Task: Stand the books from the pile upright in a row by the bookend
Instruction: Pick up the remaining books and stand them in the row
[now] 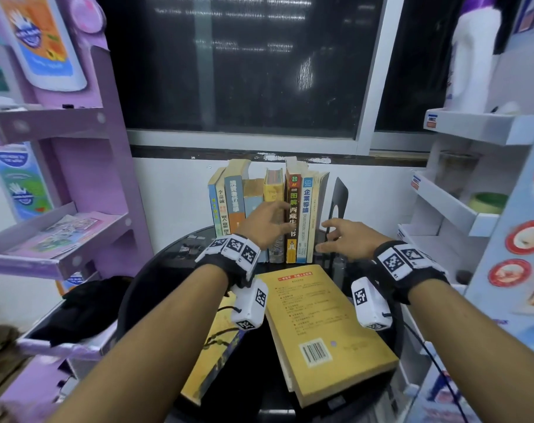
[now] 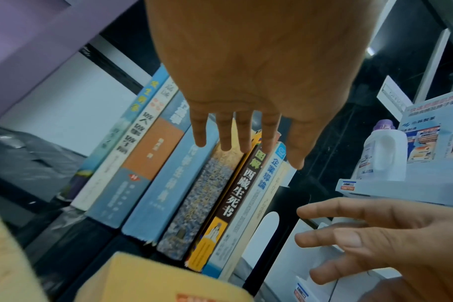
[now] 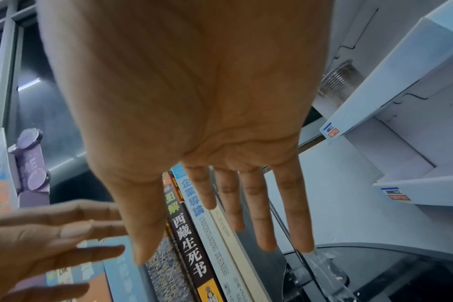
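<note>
Several books [image 1: 235, 203] stand upright in a row at the back of the round black table [image 1: 156, 279], spines towards me. A black metal bookend [image 1: 339, 203] stands at the row's right end. My left hand [image 1: 272, 221] is open with spread fingers [image 2: 243, 132] in front of the middle spines; contact cannot be told. My right hand [image 1: 339, 236] is open too, its fingers [image 3: 261, 214] spread by the rightmost cream book [image 3: 233, 245] and the bookend. A thick yellow book [image 1: 320, 325] lies flat in front, partly over another flat book [image 1: 211, 367].
A purple display rack [image 1: 76, 178] stands close on the left, with a black cloth [image 1: 85, 303] below it. White shelves [image 1: 461, 209] with a white bottle [image 1: 473, 56] crowd the right. A dark window and white wall lie right behind the row.
</note>
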Tool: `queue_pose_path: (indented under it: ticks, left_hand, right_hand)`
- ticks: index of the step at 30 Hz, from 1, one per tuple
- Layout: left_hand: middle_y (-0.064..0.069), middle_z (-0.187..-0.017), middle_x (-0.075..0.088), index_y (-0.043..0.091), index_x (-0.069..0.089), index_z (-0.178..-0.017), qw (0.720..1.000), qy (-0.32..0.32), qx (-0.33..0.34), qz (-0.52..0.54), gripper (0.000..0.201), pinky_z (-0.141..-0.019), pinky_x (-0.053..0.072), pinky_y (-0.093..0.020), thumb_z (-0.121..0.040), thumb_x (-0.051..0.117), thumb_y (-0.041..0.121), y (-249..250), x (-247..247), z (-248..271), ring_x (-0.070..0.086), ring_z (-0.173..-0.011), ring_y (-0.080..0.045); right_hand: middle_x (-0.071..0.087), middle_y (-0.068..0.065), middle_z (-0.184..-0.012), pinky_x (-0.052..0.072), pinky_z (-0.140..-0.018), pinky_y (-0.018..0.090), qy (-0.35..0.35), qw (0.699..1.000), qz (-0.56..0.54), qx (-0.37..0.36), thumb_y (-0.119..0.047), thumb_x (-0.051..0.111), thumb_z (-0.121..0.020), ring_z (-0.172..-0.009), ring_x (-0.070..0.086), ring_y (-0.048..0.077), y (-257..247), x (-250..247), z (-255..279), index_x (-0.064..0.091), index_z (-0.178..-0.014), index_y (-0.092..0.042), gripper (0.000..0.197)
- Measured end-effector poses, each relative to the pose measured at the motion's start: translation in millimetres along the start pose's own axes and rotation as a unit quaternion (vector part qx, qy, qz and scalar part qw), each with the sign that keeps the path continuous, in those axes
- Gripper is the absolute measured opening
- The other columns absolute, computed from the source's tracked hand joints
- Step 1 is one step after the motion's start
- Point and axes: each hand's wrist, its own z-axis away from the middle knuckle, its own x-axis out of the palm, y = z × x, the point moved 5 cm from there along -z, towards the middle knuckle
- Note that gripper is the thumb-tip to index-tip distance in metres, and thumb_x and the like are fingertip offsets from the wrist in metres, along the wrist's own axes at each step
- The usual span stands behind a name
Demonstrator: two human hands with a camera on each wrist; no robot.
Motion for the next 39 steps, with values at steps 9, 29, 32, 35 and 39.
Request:
queue_pose_path:
  ticks: [9, 29, 32, 35, 39]
  left_hand:
    - [-0.006, -0.150, 0.039, 0.018, 0.036, -0.145, 0.985, -0.126, -0.112, -0.045, 0.060, -0.102, 0.036, -0.033, -0.093, 0.056, 0.042, -31.7, 41.3, 28.2, 0.042, -0.133, -0.026]
    - [-0.005, -0.142, 0.045, 0.015, 0.038, -0.141, 0.933, -0.269, -0.222, -0.088, 0.066, -0.106, 0.037, -0.035, -0.087, 0.066, 0.041, -56.5, 67.6, 29.7, 0.045, -0.129, -0.025]
    - [-0.005, -0.140, 0.049, 0.015, 0.041, -0.139, 0.933, -0.269, -0.221, -0.092, 0.068, -0.108, 0.039, -0.041, -0.084, 0.070, 0.042, -57.4, 67.1, 26.6, 0.047, -0.126, -0.025]
    - [-0.006, -0.144, 0.045, 0.013, 0.037, -0.143, 0.932, -0.269, -0.218, -0.104, 0.076, -0.109, 0.038, -0.043, -0.082, 0.071, 0.043, -55.9, 66.0, 23.1, 0.045, -0.130, -0.027]
    - [-0.009, -0.139, 0.048, 0.009, 0.041, -0.140, 0.937, -0.253, -0.212, -0.114, 0.072, -0.104, 0.043, -0.041, -0.083, 0.072, 0.039, -49.5, 60.8, 19.7, 0.049, -0.125, -0.028]
  right_hand:
    - [0.046, 0.004, -0.144, 0.044, -0.090, 0.032, -0.060, 0.997, 0.030, 0.038, -0.045, 0.062, -0.089, -0.123, 0.048, 0.020, 4.1, 27.6, 17.5, 0.034, -0.145, -0.018, 0.068]
    - [0.062, 0.002, -0.117, 0.048, -0.092, 0.035, -0.161, 0.981, 0.020, 0.105, -0.034, 0.069, -0.086, -0.110, 0.059, 0.020, 23.5, 56.1, 17.4, 0.056, -0.116, -0.019, 0.036]
    - [0.065, 0.003, -0.115, 0.050, -0.089, 0.035, -0.171, 0.979, 0.025, 0.104, -0.033, 0.072, -0.083, -0.107, 0.061, 0.020, 22.9, 57.6, 15.8, 0.059, -0.115, -0.016, 0.038]
    - [0.066, 0.003, -0.115, 0.051, -0.085, 0.033, -0.178, 0.978, 0.031, 0.104, -0.031, 0.074, -0.082, -0.106, 0.062, 0.019, 21.6, 59.1, 14.1, 0.061, -0.118, -0.015, 0.042]
    - [0.066, 0.002, -0.110, 0.050, -0.069, 0.025, -0.171, 0.979, 0.032, 0.106, -0.026, 0.076, -0.080, -0.096, 0.062, 0.016, 17.2, 58.7, 12.1, 0.061, -0.114, -0.013, 0.039]
